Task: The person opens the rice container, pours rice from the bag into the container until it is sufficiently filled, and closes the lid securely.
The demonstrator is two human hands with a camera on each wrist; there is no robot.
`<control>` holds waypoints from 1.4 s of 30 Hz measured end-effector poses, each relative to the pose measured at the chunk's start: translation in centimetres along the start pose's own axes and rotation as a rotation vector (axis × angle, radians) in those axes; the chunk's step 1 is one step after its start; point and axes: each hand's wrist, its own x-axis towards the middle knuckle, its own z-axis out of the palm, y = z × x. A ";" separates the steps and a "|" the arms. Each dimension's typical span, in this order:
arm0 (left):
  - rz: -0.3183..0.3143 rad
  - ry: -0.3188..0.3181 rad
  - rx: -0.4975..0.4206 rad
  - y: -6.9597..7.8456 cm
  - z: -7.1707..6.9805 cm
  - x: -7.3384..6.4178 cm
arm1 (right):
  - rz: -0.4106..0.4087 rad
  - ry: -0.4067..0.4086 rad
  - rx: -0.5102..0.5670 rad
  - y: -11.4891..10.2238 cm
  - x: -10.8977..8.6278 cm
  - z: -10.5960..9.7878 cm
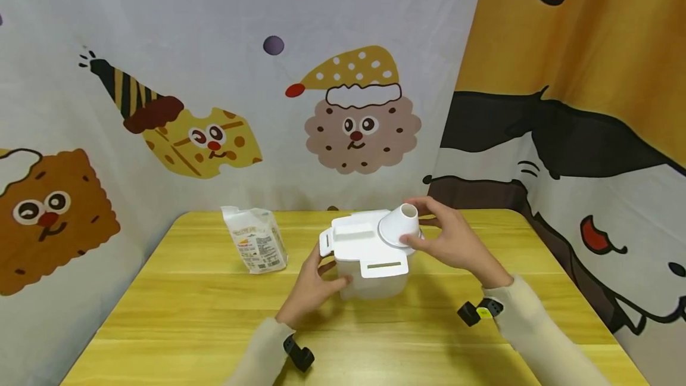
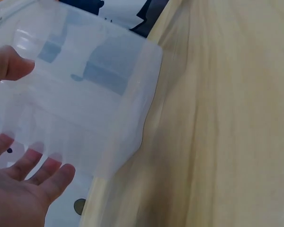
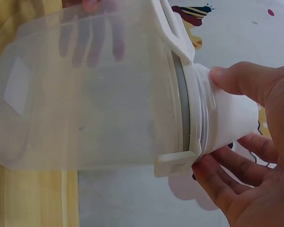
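A translucent plastic storage container (image 1: 370, 288) stands on the table with a white lid (image 1: 351, 249) on top. The lid has flap clips (image 1: 384, 268) at its sides, and a white cone-shaped spout (image 1: 396, 226) rises from its right part. My left hand (image 1: 313, 290) holds the container's left side, thumb at the front and fingers spread along the wall, as the left wrist view also shows. With thumb and fingers on either side of its base, my right hand (image 1: 450, 240) grips the spout. Through the clear wall (image 3: 109, 109), the right wrist view shows the left fingers.
A white printed packet (image 1: 257, 243) stands upright on the wooden table (image 1: 203, 314), left of the container. Behind the table hangs a curtain (image 1: 214, 28) with cartoon figures. A yellow, black and white curtain (image 1: 514, 46) is at the right.
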 end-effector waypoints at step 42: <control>-0.055 0.090 -0.038 0.2 0.3 -1.0 | -0.159 -0.172 0.096 0.8 -0.6 -0.8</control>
